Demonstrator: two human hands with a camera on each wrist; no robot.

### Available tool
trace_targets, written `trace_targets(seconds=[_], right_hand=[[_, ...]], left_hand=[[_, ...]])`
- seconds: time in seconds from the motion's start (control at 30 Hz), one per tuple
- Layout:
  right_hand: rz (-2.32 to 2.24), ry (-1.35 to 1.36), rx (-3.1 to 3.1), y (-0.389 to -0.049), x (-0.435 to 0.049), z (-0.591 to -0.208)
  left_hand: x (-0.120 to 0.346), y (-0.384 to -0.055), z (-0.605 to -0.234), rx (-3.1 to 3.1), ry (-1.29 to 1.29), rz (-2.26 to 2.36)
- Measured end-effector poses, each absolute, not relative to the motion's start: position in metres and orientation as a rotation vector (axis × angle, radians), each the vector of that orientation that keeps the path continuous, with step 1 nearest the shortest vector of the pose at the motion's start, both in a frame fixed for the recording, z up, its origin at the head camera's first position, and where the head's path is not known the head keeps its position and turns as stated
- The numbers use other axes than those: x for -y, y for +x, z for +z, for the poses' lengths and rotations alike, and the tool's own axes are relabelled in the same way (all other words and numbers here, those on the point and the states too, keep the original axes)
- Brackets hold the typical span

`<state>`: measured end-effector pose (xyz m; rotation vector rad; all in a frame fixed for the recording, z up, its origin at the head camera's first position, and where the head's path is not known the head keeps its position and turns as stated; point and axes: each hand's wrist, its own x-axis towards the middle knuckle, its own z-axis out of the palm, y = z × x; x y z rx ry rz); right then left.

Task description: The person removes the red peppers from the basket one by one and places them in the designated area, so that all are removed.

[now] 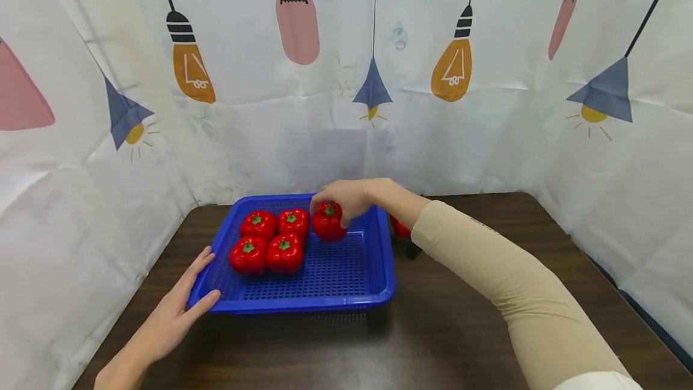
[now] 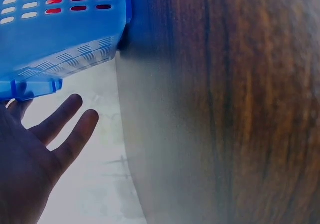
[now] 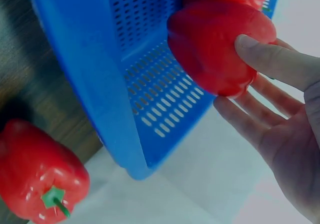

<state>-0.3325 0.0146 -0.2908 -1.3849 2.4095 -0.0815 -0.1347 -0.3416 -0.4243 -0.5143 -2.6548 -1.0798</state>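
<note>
A blue plastic basket (image 1: 341, 269) with perforated floor and walls sits on the table. Several red bell peppers (image 1: 285, 253) with green stems stand grouped in its left half. Over the basket's back middle, my right hand (image 1: 349, 197) grips another red bell pepper (image 1: 328, 221), thumb and fingers around it in the right wrist view. My left hand (image 1: 175, 306) rests at the basket's left rim with fingers and thumb spread. In the left wrist view, the fingers (image 2: 75, 134) extend straight beside the basket's wall (image 2: 75, 48).
One more red bell pepper (image 3: 42, 176) lies on the table outside the basket's right side, partly hidden by my right forearm in the head view. Near it is a small black object (image 1: 412, 250). A printed white curtain (image 1: 335, 137) stands behind the dark wooden table (image 1: 444, 318).
</note>
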Motion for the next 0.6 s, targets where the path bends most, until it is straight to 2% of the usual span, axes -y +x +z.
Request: trace_targets(seconds=[0.6], right_hand=[[-0.29,-1.489,-2.41,-0.32,-0.079,-0.262]], left_hand=[[0.342,-0.134,-0.423,2.659,-0.511,-1.067]])
